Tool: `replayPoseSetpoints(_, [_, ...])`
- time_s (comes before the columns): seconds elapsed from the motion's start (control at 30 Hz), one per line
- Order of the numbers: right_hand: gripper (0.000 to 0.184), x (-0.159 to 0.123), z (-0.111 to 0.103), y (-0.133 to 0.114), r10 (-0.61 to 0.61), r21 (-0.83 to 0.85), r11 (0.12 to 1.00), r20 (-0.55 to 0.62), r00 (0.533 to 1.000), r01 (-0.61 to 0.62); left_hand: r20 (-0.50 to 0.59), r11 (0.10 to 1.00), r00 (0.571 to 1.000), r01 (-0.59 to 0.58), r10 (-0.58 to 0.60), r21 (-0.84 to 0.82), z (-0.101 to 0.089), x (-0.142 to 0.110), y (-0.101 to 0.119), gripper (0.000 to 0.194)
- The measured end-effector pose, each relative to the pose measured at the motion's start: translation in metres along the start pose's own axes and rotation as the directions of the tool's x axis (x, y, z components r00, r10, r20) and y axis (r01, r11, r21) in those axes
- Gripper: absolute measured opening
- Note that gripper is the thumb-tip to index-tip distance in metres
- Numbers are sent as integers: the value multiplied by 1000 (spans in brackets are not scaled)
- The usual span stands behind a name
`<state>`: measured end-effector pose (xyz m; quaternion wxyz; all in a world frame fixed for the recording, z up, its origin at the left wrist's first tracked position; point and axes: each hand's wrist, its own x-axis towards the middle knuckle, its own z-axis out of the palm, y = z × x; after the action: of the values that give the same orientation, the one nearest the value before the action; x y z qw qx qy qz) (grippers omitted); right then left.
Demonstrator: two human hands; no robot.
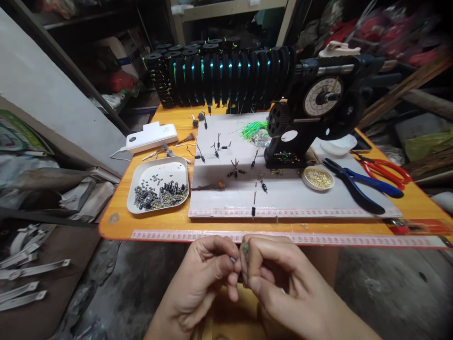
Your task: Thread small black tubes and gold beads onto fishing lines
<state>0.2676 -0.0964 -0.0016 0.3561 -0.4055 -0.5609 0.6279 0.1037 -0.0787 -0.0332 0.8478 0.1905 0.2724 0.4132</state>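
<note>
Just in front of the table's near edge, my left hand (205,278) and my right hand (286,278) meet, fingertips almost touching. The left thumb and index finger are pinched together, with a tiny pale-grey bit showing at their tips. My right thumb and index finger are also pressed together, and a small greenish patch shows at the fingertips. What either hand holds is too small and hidden to name. Beyond them, a small black cylinder with a thin stem (253,211) stands on the white board (226,200). Several similar black pieces lie farther back.
A white tray (131,189) of small dark parts is at left, near a white power bank (152,138). Black spools (230,78) fill the back beside a black dial machine (286,148). Right are a bowl of gold bits (317,179), blue-black pliers (357,182) and red-handled scissors (385,171).
</note>
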Motion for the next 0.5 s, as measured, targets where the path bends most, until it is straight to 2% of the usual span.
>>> replayPoseSetpoints(0.5, [16,1,-1,1,-22,-27,999,-35,999,22,23,1000,1000,17,-17,11,-1,-1,1,12])
